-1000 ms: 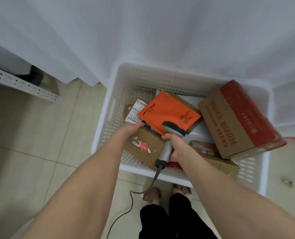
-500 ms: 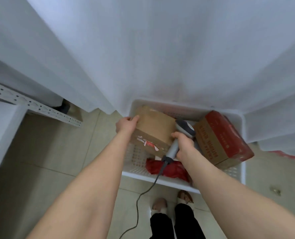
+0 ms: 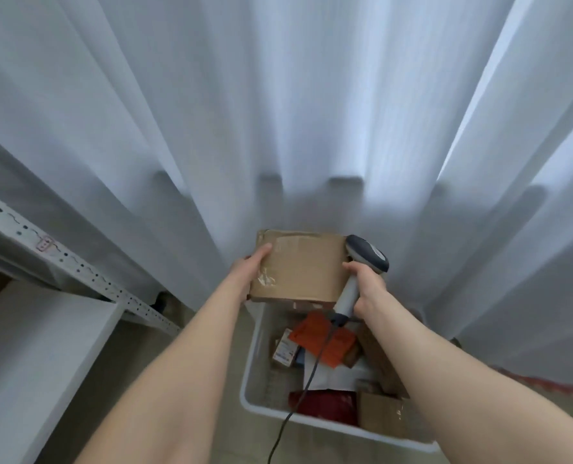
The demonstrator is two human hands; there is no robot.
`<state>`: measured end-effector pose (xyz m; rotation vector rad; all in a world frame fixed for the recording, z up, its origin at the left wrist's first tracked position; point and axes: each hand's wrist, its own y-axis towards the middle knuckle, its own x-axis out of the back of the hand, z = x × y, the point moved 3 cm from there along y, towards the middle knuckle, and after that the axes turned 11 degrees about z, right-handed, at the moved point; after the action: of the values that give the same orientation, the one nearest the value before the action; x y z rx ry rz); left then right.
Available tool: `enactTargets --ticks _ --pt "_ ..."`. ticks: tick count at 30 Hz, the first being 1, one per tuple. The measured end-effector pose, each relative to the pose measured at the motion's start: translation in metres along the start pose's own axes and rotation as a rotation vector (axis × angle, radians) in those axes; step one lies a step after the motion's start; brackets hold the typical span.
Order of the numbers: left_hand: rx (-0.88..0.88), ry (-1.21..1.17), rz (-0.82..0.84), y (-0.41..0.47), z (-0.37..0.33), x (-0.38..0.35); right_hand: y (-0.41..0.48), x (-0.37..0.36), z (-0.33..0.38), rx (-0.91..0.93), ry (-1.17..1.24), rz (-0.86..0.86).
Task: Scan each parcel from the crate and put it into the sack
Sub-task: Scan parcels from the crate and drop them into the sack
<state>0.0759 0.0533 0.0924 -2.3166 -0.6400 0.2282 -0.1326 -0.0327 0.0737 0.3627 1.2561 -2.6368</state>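
Observation:
A brown cardboard parcel (image 3: 300, 266) is held up above the white crate (image 3: 255, 370), in front of the curtain. My left hand (image 3: 249, 274) grips its left edge, thumb on top. My right hand (image 3: 367, 286) holds the grey barcode scanner (image 3: 367, 254) by its handle at the parcel's right edge; a finger touches that edge. The scanner's cable (image 3: 311, 373) hangs down over the crate. Inside the crate lie an orange parcel (image 3: 325, 339), a small box with a white label (image 3: 285, 349), a dark red bag (image 3: 325, 405) and brown boxes (image 3: 380, 415). No sack is in view.
A white curtain (image 3: 278, 112) hangs straight ahead and around the crate. A white perforated metal shelf frame (image 3: 60, 259) and a white surface (image 3: 27, 356) stand at the left. Tiled floor (image 3: 211, 430) shows between shelf and crate. Something red (image 3: 546, 383) lies at the right under the curtain.
My left hand took the brown parcel out of the crate and raised it in front of the curtain. My right hand rose with the scanner alongside it. The view tilted upward.

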Motion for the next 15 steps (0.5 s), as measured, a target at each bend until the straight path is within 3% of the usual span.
enactTargets --ticks 6,12,15 --pt "-0.14 -0.017 0.054 -0.068 -0.047 -0.019 -0.062 0.001 0.038 0.033 0.013 0.121" --pt "-0.175 0.213 0.001 -0.116 -0.066 -0.029 -0.097 0.014 0.055 0.024 0.019 0.207" --pt "-0.296 0.449 -0.153 -0.13 -0.077 -0.039 -0.11 0.014 0.061 0.011 0.03 0.254"
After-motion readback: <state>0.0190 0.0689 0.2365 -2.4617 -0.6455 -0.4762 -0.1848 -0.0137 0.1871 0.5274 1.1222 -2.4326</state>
